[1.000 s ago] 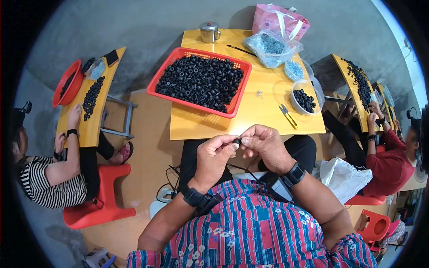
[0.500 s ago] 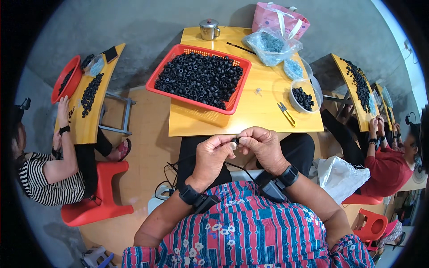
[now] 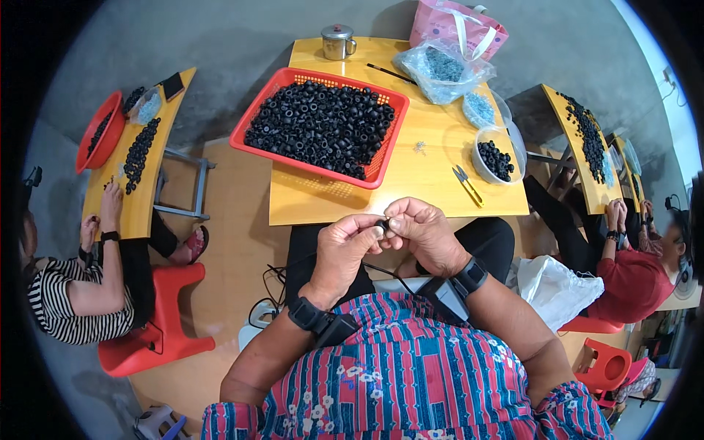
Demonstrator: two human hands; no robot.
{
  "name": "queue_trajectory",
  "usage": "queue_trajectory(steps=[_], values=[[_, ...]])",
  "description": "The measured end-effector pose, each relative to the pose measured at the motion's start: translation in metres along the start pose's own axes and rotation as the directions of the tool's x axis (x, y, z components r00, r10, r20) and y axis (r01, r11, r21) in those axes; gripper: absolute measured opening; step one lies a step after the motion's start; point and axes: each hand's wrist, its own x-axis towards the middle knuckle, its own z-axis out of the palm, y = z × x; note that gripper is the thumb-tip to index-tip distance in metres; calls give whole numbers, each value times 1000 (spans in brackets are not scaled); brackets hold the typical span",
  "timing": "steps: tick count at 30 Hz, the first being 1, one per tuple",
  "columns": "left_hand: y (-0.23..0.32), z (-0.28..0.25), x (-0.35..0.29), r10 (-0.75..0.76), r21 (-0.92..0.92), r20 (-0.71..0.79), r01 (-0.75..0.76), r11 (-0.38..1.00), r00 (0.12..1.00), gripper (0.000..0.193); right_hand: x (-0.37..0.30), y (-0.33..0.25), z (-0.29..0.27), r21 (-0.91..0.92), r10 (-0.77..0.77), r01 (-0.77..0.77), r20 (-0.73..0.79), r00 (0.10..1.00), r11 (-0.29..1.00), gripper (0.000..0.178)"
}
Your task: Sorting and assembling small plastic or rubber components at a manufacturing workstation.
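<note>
My left hand (image 3: 342, 249) pinches a small round black part (image 3: 382, 224) between thumb and fingertips, just in front of the table's near edge. Pressed up against it, my right hand (image 3: 427, 233) has thumb and forefinger closed at the part's side; whatever lies between those fingertips is too small to make out. Beyond my hands a red plastic basket (image 3: 239, 144) is heaped with black ring-like parts (image 3: 319, 125). A clear tub (image 3: 480, 170) with more black parts stands to the right, and yellow-handled thread snips (image 3: 469, 189) lie beside it.
On the yellow table (image 3: 433, 202) are a metal mug (image 3: 338, 42), a dark stick (image 3: 391, 73), a plastic bag (image 3: 445, 70) of pale-blue pieces, a small blue heap (image 3: 479, 110) and a pink bag (image 3: 447, 26). Co-workers sit at tables left and right.
My right hand has come closer to my left, their fingertips now meeting at the black part. The left co-worker's raised hand has dropped from the red basin toward their table's near end.
</note>
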Motion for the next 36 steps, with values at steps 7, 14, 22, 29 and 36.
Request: queue_trajectory(steps=[7, 14, 22, 29, 36], values=[[4, 1, 1, 10, 82, 1, -10, 997, 1000, 19, 0, -16, -5, -46, 221, -218, 84, 972, 975, 23], [-3, 3, 0, 135, 157, -1, -133, 979, 991, 20, -5, -15, -6, -30, 235, -233, 140, 962, 972, 24], [-7, 2, -4, 112, 220, -14, -106, 970, 994, 20, -11, -15, -1, -208, 45, -52, -39, 998, 977, 15], [-8, 3, -7, 87, 212, -81, -68, 975, 993, 21, -16, -18, 20, -494, -152, 57, -155, 976, 868, 9], [-11, 1, -6, 64, 186, -84, -47, 981, 994, 23, -15, -5, 19, -593, -295, 182, -100, 950, 785, 9]])
